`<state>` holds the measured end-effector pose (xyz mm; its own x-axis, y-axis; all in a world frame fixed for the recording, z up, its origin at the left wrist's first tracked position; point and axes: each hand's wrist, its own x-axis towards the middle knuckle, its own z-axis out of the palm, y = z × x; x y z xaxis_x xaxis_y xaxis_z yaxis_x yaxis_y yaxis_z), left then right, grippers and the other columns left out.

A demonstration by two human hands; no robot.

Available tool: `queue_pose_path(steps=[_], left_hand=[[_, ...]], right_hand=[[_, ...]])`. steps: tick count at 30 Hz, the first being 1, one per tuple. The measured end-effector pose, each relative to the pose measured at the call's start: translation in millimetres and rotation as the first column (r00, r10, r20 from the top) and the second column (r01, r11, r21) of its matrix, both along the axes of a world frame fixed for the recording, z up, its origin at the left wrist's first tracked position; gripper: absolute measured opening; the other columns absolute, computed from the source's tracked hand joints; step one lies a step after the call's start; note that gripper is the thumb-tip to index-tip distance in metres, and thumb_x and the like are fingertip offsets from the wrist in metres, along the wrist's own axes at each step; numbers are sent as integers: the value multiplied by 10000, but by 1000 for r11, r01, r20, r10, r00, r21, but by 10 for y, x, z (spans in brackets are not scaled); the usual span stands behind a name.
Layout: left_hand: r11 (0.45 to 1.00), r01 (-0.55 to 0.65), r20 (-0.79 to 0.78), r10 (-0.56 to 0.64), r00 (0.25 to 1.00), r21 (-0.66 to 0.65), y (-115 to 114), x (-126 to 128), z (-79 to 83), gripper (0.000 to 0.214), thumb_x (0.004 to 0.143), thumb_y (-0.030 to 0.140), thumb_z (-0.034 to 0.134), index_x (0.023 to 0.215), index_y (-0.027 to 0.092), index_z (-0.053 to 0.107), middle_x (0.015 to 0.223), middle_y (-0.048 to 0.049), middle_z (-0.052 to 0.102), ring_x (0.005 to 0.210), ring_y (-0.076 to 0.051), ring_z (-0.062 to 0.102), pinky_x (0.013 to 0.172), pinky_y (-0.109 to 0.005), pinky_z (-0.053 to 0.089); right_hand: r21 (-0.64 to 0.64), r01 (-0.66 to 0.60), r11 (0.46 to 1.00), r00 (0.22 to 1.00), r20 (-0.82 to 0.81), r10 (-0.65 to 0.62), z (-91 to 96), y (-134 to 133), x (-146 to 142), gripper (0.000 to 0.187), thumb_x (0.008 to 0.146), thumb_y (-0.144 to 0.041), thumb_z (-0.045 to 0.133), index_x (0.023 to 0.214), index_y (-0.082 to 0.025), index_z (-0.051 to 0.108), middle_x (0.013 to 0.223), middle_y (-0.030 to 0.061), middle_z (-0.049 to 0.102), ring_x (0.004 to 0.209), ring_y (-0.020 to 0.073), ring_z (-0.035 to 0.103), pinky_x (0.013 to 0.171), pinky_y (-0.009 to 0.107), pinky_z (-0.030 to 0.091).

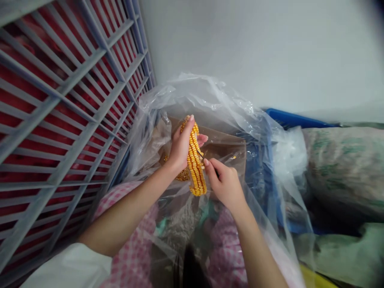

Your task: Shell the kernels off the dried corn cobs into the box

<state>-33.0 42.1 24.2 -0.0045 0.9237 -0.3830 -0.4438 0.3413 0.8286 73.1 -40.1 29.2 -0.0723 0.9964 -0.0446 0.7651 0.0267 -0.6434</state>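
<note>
My left hand (181, 145) is wrapped round the upper part of a yellow corn cob (195, 168), holding it upright over an open clear plastic bag (210, 104). My right hand (225, 183) is pinched on a thin dark tool (200, 155) whose tip touches the cob's right side. A small heap of loose kernels (183, 174) lies in the brown box lined by the bag, just behind the cob. Both forearms reach in from the bottom of the view.
A grey metal grid (60, 104) with red sacks behind it stands on the left. A blue crate edge (294, 119) and filled woven sacks (342, 168) lie on the right. A pale wall (270, 48) rises behind. Pink checked cloth (132, 248) covers my lap.
</note>
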Motion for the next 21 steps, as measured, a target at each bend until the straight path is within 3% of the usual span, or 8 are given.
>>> queue_pose_path(steps=[4,8,15,18,21], left_hand=[[992,-12,-124,28,992,124,-68,28,-71,363,669,532,605,774,201,502,627,7,582,627,-152,638,662,-276,499],[995,-2,-216,24,976,103,-144,85,-137,371,668,553,596,784,210,518,615,-8,595,636,-167,638,638,-273,494],[989,17,-5,-18,1000,-144,-109,80,-126,466,654,612,560,873,203,514,611,-36,625,661,-185,646,660,-302,510],[963,125,59,-114,992,-239,-83,24,-120,495,630,638,559,842,192,533,647,-69,641,682,-204,647,646,-311,510],[899,291,157,-252,955,-327,-65,-30,-119,500,608,648,567,793,184,540,684,-90,648,674,-221,647,598,-328,506]], right_hand=[[-29,-18,999,978,209,23,36,3,-15,325,883,-321,351,625,-193,501,476,-20,460,417,92,341,479,245,169],[-28,-14,1000,926,376,23,13,-21,-48,320,882,-309,352,661,-188,549,486,10,521,405,104,379,477,262,132],[21,-42,999,920,391,31,-131,-40,-59,343,897,-321,300,736,-185,571,495,7,548,392,98,402,463,248,130],[60,-109,992,939,335,83,-188,-37,32,350,899,-325,299,718,-181,561,493,-6,539,398,92,419,462,236,160],[104,-186,977,939,310,146,-215,-20,150,346,898,-322,307,703,-181,556,499,-11,534,416,91,437,470,226,187]])
